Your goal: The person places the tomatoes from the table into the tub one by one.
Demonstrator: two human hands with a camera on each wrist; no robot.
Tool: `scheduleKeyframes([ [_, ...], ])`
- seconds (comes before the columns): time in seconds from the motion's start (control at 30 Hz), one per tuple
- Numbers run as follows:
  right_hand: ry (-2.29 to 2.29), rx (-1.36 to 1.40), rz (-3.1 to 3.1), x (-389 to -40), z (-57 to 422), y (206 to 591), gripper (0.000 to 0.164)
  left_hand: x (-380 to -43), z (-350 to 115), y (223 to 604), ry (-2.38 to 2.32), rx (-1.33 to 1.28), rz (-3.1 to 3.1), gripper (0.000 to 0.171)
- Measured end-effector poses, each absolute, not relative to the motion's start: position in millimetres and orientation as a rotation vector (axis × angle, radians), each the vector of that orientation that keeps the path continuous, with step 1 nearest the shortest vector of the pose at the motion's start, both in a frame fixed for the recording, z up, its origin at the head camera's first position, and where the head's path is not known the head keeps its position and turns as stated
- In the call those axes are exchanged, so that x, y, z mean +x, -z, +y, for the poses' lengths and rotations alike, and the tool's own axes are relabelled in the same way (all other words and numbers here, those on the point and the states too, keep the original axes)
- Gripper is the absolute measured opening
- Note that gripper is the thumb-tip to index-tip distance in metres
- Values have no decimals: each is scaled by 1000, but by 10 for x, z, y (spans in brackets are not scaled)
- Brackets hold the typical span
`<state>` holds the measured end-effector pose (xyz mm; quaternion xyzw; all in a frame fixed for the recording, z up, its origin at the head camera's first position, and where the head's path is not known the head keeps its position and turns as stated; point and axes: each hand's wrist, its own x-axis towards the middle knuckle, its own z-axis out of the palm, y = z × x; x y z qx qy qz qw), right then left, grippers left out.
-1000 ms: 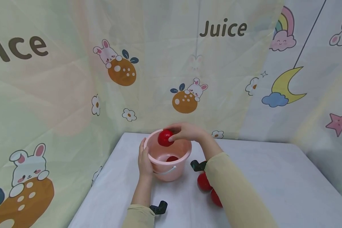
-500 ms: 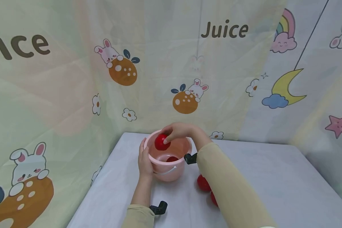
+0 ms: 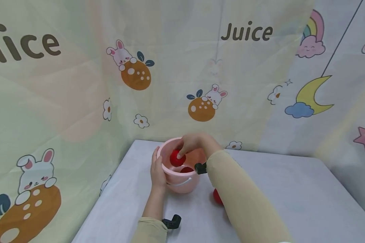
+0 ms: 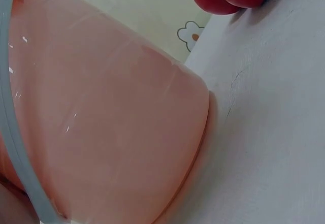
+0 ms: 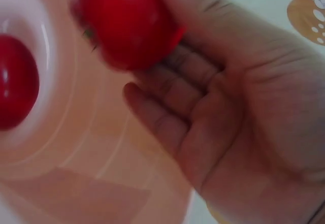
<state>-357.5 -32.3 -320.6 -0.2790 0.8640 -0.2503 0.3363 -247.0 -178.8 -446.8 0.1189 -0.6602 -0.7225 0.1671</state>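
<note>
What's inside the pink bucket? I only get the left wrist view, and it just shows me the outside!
Observer: A red tomato lies at the bottom of the pink bucket.

Operator: Ooh! And is somebody putting their hand near the top? I can't see up there.

Observer: Yes, the right hand is holding another red tomato at the bucket's mouth.

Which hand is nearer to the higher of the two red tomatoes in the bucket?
The right hand: it grips that tomato inside the bucket. The left hand is outside, against the bucket's left side, apart from the tomato.
</note>
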Motion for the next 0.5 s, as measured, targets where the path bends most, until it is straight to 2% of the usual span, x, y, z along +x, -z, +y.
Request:
scheduleKeyframes([
  [0.5,819,-649,2150,-3556,-244,3333,43,-2489,-1801,4491,2044,349,-1902,43],
])
